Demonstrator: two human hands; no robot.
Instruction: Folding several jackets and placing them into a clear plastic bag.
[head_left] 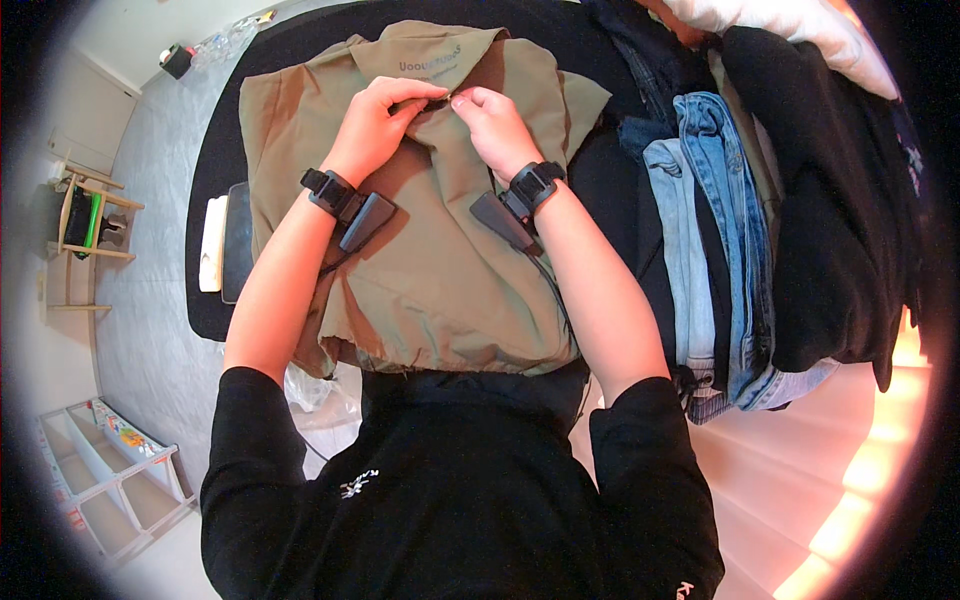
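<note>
A khaki jacket point(430, 285) lies spread on a black surface in front of me, its gathered hem towards me and dark lettering near its far edge. My left hand point(378, 120) is closed in a pinch on the cloth in the jacket's upper part. Beside it, my right hand point(494, 124) pinches the same spot, its fingertips almost meeting those of the left. A small dark part shows between the fingertips, too small to make out. Both wrists wear black straps, each with a dark box point(368, 222) and a cable.
Folded jeans point(722, 230) and black clothing point(835, 220) are piled to the right, with a white pillow-like bundle point(800, 35) behind. A dark flat device point(237, 245) and a white object point(213, 243) lie left of the jacket. Shelves point(115, 470) stand at the lower left.
</note>
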